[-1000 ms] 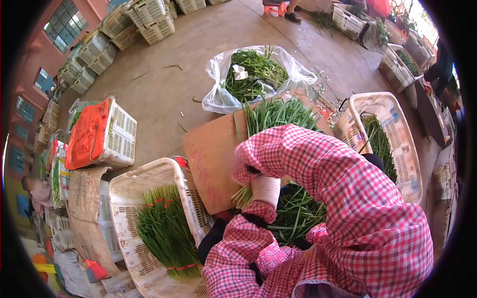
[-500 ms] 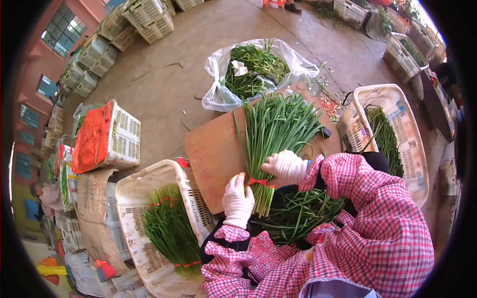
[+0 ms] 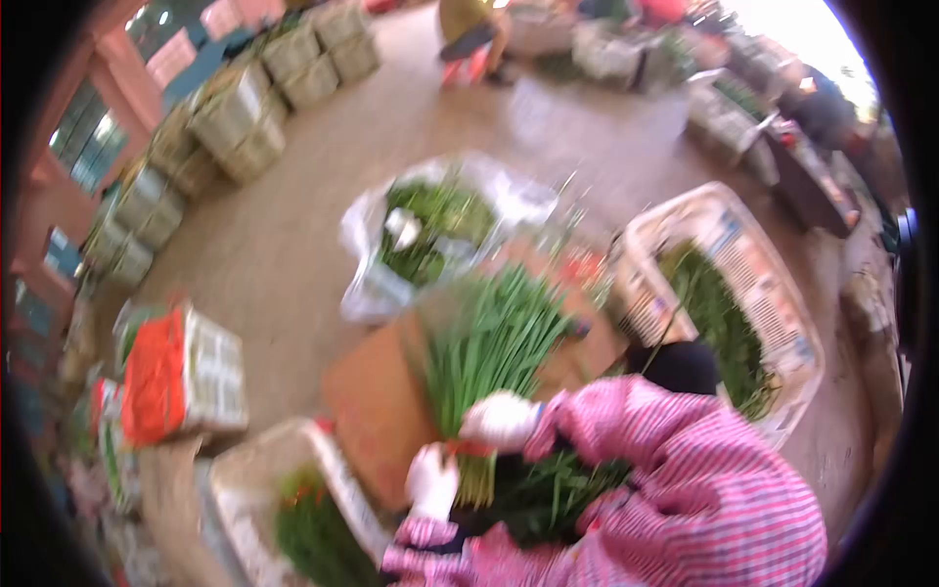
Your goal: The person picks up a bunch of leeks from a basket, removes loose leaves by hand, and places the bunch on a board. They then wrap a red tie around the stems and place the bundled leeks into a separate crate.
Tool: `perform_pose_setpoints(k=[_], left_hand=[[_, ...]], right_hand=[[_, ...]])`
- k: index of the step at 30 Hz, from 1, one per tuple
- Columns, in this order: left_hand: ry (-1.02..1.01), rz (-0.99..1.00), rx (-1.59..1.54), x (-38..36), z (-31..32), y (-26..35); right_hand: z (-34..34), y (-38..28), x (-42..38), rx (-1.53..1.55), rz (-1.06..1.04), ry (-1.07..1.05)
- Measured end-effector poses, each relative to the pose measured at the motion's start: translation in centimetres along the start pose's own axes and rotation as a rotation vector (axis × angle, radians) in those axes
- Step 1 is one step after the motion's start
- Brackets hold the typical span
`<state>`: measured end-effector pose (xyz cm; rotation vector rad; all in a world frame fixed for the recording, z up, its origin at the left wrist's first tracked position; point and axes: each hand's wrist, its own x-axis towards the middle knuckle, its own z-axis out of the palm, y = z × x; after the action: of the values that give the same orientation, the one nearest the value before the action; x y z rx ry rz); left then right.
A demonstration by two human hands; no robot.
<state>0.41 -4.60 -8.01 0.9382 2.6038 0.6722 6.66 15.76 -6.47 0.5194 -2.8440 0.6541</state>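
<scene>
A bunch of garlic chives [image 3: 499, 323] lies on the brown board [image 3: 377, 396], its leaves pointing away from me and its cut stems towards me. A red tie [image 3: 469, 448] crosses the stems near their lower ends. My left hand [image 3: 430, 481], in a white glove, is closed with its fingertips at the left end of the tie. My right hand [image 3: 501, 421], gloved too, is curled against the right side of the stems just above the tie. Blur hides the exact finger grip.
At my left stands a white crate [image 3: 249, 470] with tied greens. A crate [image 3: 773, 293] of loose greens is at right. Beyond the board sits a plastic bag [image 3: 362, 284] of greens. Dark leaves [image 3: 562, 499] lie at my lap. An orange cloth [image 3: 156, 377] covers another crate.
The view has tilted up and blurred, showing a seated person far off. My right hand has come closer to the tie, and my left fingers have closed in at its left end.
</scene>
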Motion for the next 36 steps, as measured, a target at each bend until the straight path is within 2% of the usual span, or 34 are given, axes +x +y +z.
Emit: perform_pose_setpoints(k=[1, 3, 5, 7, 9, 12, 13, 15, 16, 17, 19, 20, 21, 22, 23, 24, 25, 26, 27, 28, 29, 31, 32, 33, 35, 36], left_hand=[[0.013, -0.016, 0.01, 0.0, 0.6, -0.4], [0.033, -0.062, 0.047, -0.2, 0.4, -0.5], [0.145, 0.042, -0.04, -0.3, 0.1, -0.2], [0.058, -0.036, -0.067, -0.4, 0.0, -0.6], [0.068, -0.007, -0.069, -0.4, 0.2, -0.5], [0.116, -0.012, -0.107, -0.7, 0.8, 1.0], [0.153, -0.038, -0.107, -1.0, 1.3, 1.9], [0.153, -0.157, 0.018, -0.4, 5.8, -0.1], [0.211, -0.199, 0.043, -1.0, 4.4, 2.7], [0.254, -0.163, -0.087, -1.5, 3.0, 3.5], [0.199, -0.121, -0.23, -1.6, 2.7, 1.9], [0.157, -0.165, -0.339, -1.6, 1.3, 2.0], [0.127, -0.228, -0.379, -1.3, 0.1, 1.7], [0.258, -0.13, -0.482, -0.7, -0.6, 0.9], [0.291, -0.126, -0.607, -0.1, -1.5, 0.4], [0.273, -0.253, -0.71, 0.5, -2.1, 0.0], [0.22, -0.359, -0.811, 1.4, -2.6, -0.2], [0.204, -0.314, -0.827, 2.4, -1.5, -1.9], [0.129, -0.33, -0.823, 3.3, -1.2, -2.2], [0.053, -0.427, -0.926, 4.1, -0.9, -2.0], [-0.025, -0.524, -1.03, 4.7, -0.5, -1.5], [-0.17, -0.574, -1.035, 5.4, 0.0, -0.3], [-0.215, -0.465, -1.071, 6.1, 2.5, -1.9], [-0.277, -0.508, -1.097, 5.7, -0.2, 2.0], [-0.341, -0.446, -1.107, 5.8, 0.9, 0.7], [-0.344, -0.488, -1.073, 5.2, -0.1, 2.2]], right_hand=[[0.1, -0.3, 0.2, 0.025, 0.062, -0.107], [0.1, -0.4, 0.5, -0.015, 0.06, -0.174], [-1.1, -0.7, 1.0, -0.012, 0.148, -0.254], [-0.3, -0.5, 1.0, 0.041, 0.138, -0.314], [-0.4, -0.3, 1.4, 0.059, 0.156, -0.323], [-0.9, -0.1, 2.9, 0.029, 0.096, -0.314], [-1.1, 0.1, 3.8, -0.002, 0.017, -0.328], [1.6, 0.1, 6.2, -0.074, -0.104, -0.499], [2.2, -0.1, 7.1, -0.099, -0.114, -0.58], [2.5, 0.5, 7.2, -0.095, -0.121, -0.573], [1.9, 0.8, 6.5, 0.154, -0.034, -0.368], [-0.7, -0.2, 5.8, 0.297, 0.071, -0.292], [-1.8, -0.9, 4.5, 0.414, 0.138, -0.112], [-3.2, -1.7, 3.2, 0.506, 0.265, -0.033], [-2.7, -2.0, 1.5, 0.703, 0.451, 0.012], [-3.5, -2.7, -0.1, 0.946, 0.672, -0.029], [-1.2, -2.2, -1.8, 1.2, 0.845, -0.127], [-0.7, -2.4, -3.9, 1.307, 0.98, -0.176], [0.6, -3.1, -5.7, 1.346, 1.068, -0.056], [1.9, -3.3, -7.2, 1.403, 1.187, 0.007], [2.5, -3.3, -8.3, 1.497, 1.218, 0.066], [4.4, -2.6, -8.9, 1.708, 1.249, 0.284], [3.8, -2.1, -7.9, 1.658, 1.199, 0.444], [4.0, -1.9, -7.2, 1.765, 1.183, 0.569], [3.2, -2.3, -5.9, 1.759, 1.264, 0.626], [4.6, -1.8, -6.2, 1.765, 1.249, 0.629]])
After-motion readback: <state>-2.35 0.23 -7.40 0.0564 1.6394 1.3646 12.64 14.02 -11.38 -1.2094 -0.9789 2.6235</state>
